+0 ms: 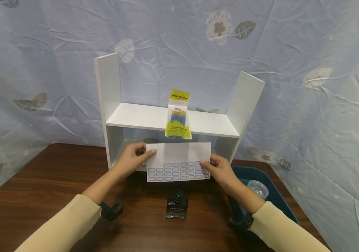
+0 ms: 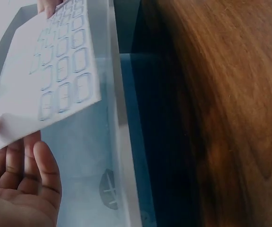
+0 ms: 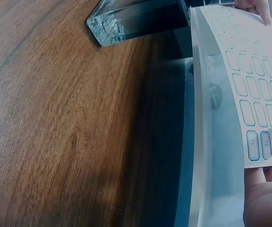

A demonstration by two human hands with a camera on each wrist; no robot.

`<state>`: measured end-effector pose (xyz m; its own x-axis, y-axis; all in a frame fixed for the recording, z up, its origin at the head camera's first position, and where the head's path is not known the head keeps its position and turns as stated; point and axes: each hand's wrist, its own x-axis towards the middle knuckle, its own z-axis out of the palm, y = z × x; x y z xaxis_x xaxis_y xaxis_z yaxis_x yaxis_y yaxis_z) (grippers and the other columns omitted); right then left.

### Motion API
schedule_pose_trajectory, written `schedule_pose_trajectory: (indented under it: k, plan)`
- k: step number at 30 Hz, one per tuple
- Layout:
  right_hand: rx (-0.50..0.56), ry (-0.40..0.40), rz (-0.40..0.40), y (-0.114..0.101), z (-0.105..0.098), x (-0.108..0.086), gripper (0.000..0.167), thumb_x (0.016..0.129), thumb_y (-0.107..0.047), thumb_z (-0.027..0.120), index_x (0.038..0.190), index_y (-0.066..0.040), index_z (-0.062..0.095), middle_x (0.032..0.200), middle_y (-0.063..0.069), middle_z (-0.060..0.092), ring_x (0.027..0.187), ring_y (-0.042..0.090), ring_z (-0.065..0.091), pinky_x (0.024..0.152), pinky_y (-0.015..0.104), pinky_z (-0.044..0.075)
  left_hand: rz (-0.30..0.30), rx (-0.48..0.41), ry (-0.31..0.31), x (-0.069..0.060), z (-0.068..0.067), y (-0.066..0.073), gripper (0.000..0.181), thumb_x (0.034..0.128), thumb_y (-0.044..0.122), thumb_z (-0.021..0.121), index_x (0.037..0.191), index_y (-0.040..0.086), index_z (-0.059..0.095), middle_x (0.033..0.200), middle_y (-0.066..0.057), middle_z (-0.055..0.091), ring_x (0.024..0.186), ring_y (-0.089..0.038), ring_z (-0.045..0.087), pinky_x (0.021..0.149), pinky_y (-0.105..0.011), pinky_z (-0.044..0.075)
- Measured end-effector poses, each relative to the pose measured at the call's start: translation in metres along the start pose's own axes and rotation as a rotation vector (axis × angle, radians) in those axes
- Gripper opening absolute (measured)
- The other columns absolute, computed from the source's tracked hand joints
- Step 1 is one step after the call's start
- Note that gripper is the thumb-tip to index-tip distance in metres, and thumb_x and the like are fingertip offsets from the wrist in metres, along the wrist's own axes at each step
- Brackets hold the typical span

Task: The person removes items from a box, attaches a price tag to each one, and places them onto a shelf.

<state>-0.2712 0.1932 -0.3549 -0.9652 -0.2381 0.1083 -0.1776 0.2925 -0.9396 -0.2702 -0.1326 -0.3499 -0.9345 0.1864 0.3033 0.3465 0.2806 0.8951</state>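
Behind everything, a pale blue cloth (image 1: 173, 21) printed with leaves and flowers hangs in folds. In front of it spreads the dark wooden surface (image 1: 141, 231), and at its back stands a white shelf (image 1: 138, 113) with two tall sides. To my right, a dark blue tray (image 1: 275, 201) sits on the surface, partly under my forearm. The white label sheet (image 1: 178, 159) is up in the air before the shelf, level with its lower opening, rows of blue-edged labels along its lower part; small marks show inside some, though they seem too faint to read. A packet of brushes (image 1: 178, 120), yellow at both ends, lies across the shelf's upper board. My left grip (image 1: 132, 157) pinches the sheet's left edge, thumb in front, fingers behind. My right grip (image 1: 221, 171) pinches the right edge likewise, thumb over the labels. Below the sheet, well apart, a black bottle (image 1: 177, 206) stands upright. Inside the tray rests a round clear container (image 1: 258, 189).
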Motion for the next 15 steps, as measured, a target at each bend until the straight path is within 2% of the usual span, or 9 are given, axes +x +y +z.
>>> schedule_pose_trajectory:
  k: [3,6,10,15]
  plan:
    - [0.009,0.008,0.003,0.0,-0.002,0.0,0.037,0.106,-0.017,0.061,0.139,0.0,0.06,0.129,0.021,0.074,0.101,0.018,0.078,0.085,0.029,0.064,-0.051,-0.077,-0.03,0.0,0.001,-0.002,0.031,0.1019,0.023,0.069,0.11,-0.007,0.069,0.095,-0.01,0.076,0.075,-0.011,0.064,0.064,-0.026,0.056]
    - [0.028,0.021,0.015,0.0,-0.002,0.0,0.037,0.107,-0.018,0.061,0.139,0.0,0.059,0.129,0.019,0.074,0.1,0.015,0.078,0.085,0.028,0.064,-0.076,-0.138,-0.065,-0.001,0.004,-0.004,0.035,0.1026,0.022,0.068,0.12,-0.008,0.067,0.103,-0.012,0.078,0.08,-0.01,0.069,0.069,-0.028,0.059]
    - [0.056,0.031,0.03,0.001,-0.002,0.001,0.037,0.107,-0.018,0.06,0.139,0.0,0.058,0.126,0.017,0.076,0.097,0.012,0.078,0.084,0.027,0.064,-0.079,-0.167,-0.113,-0.003,0.01,-0.008,0.039,0.1034,0.021,0.067,0.131,-0.007,0.066,0.116,-0.02,0.078,0.088,-0.009,0.074,0.076,-0.027,0.061]
    - [0.094,0.016,0.03,0.0,-0.002,0.0,0.039,0.107,-0.017,0.06,0.14,0.003,0.056,0.126,0.015,0.076,0.096,0.009,0.077,0.085,0.026,0.064,-0.133,-0.199,-0.148,-0.005,0.018,-0.01,0.04,0.102,0.021,0.069,0.13,-0.007,0.066,0.117,-0.017,0.078,0.09,-0.008,0.075,0.08,-0.024,0.061]
